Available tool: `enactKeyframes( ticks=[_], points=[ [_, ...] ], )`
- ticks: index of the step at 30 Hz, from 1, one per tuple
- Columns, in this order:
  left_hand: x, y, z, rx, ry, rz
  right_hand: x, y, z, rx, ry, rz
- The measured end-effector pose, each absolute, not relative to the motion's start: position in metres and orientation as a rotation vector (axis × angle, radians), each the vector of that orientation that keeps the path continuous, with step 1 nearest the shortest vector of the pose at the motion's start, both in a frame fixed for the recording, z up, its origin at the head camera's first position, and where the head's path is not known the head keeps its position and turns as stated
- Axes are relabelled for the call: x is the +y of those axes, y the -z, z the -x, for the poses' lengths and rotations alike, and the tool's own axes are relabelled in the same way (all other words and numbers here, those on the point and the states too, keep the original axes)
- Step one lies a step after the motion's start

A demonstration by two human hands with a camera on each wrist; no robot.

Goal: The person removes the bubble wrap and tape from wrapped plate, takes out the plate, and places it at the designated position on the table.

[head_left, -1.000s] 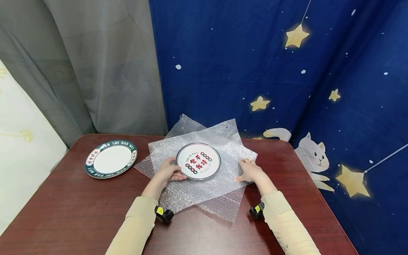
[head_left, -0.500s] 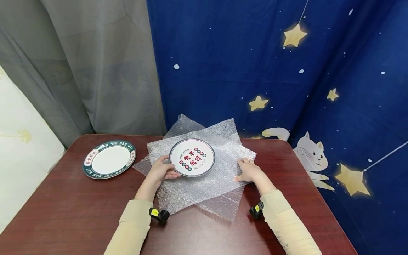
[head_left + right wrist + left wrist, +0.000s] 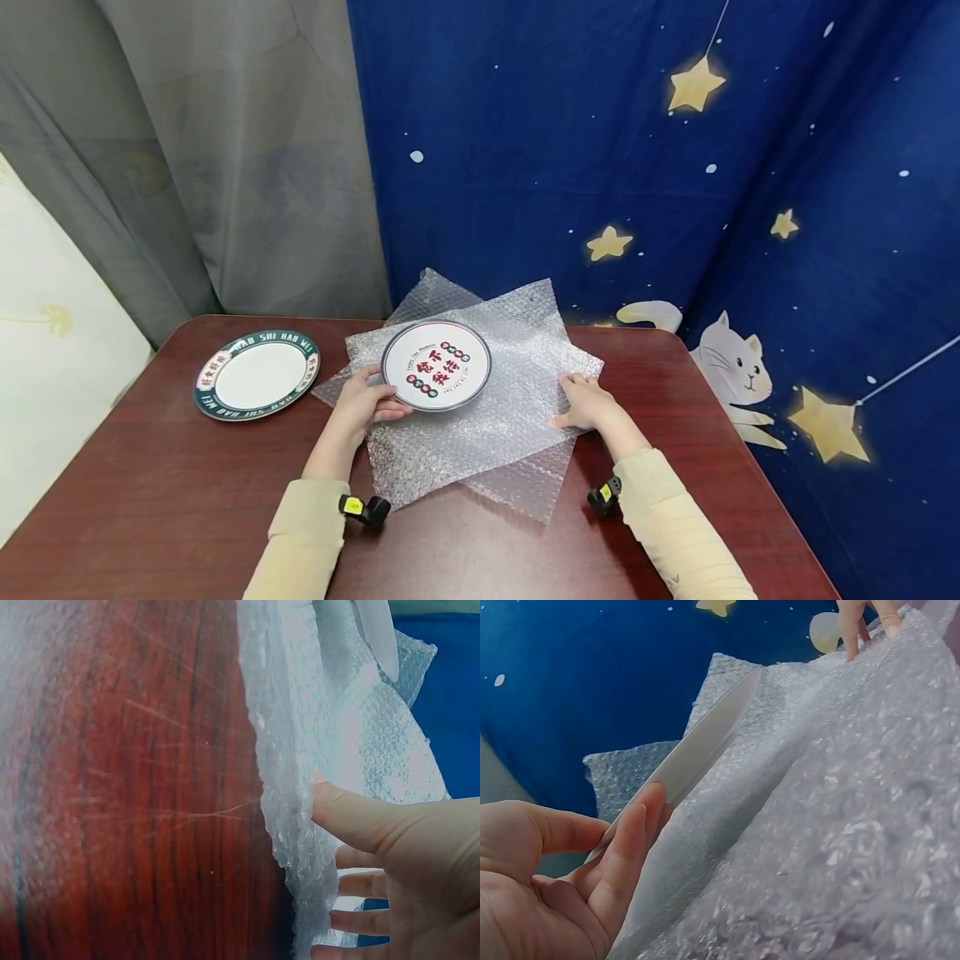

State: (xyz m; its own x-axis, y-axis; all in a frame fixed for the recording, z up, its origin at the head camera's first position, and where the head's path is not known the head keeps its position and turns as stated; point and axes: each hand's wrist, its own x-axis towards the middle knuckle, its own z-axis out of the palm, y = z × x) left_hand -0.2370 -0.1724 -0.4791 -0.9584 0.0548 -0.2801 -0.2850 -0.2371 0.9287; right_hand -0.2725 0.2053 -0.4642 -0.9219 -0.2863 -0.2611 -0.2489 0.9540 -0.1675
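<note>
My left hand [image 3: 362,402] pinches the left rim of a round white plate [image 3: 437,365] with red characters and a thin dark border. In the left wrist view the plate [image 3: 697,750] tilts edge-on above the bubble wrap [image 3: 855,825], thumb on one face and fingers on the other. Beneath it lie two crossed sheets of bubble wrap, an upper sheet [image 3: 480,437] and a lower sheet [image 3: 536,487]. My right hand [image 3: 588,402] rests with spread fingers on the upper sheet's right edge; its thumb [image 3: 352,814] touches the wrap in the right wrist view.
A second plate [image 3: 257,375], white with a green lettered rim, lies on the brown wooden table [image 3: 187,500] to the left. Grey curtain [image 3: 262,167] and blue starry curtain [image 3: 525,167] hang behind the table's far edge.
My left hand has carried the white plate left and slightly away from me, above the bubble wrap. The right hand stays where it was on the sheet.
</note>
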Motion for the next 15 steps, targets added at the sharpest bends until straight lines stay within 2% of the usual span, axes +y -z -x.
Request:
enactKeyframes(
  ticks=[15],
  points=[
    [-0.192,0.476,0.23,1.839,-2.359,0.256,0.207,0.466,0.272,2.822,0.193,0.404]
  ],
)
